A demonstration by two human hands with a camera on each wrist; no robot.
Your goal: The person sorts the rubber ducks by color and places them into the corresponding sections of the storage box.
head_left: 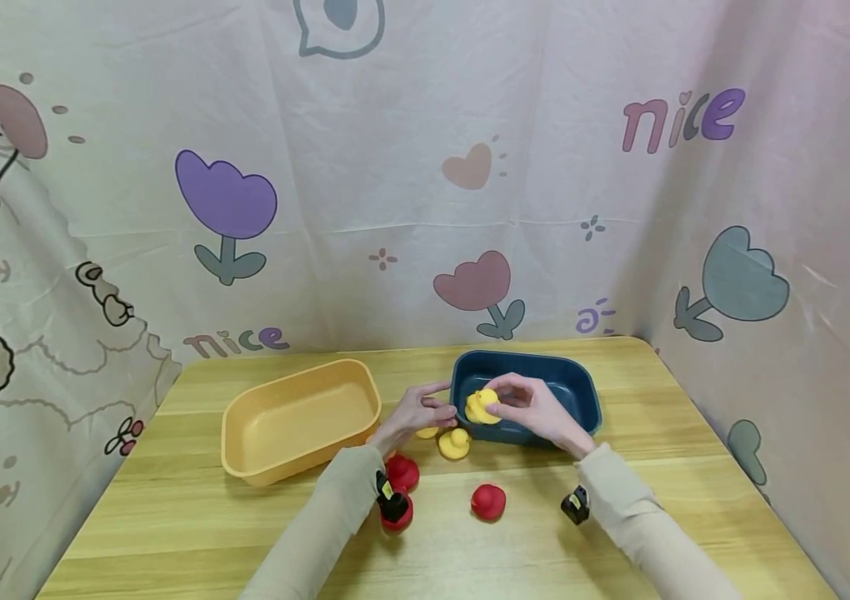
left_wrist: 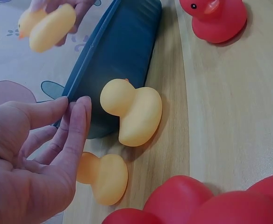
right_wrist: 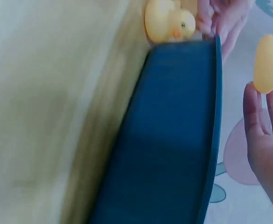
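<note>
My right hand (head_left: 537, 410) holds a yellow rubber duck (head_left: 481, 407) by its fingertips over the left part of a dark blue bin (head_left: 582, 392). At the bin's left end, my left hand (head_left: 419, 412) pinches the rim between thumb and fingers, plain in the left wrist view. Just outside that end, a second yellow duck (left_wrist: 139, 116) stands on the table near the bin wall. Another yellow duck (left_wrist: 109, 179) lies beside it, close under the left fingers. The bin's inner floor is partly hidden by the right hand.
A yellow-orange bin (head_left: 301, 408) stands on the left of the wooden table (head_left: 170, 508). Red rubber ducks (head_left: 402, 472) lie below the left forearm, partly covered by it. One more red duck (head_left: 488, 502) sits in front of the blue bin. A printed curtain (head_left: 365, 167) hangs behind.
</note>
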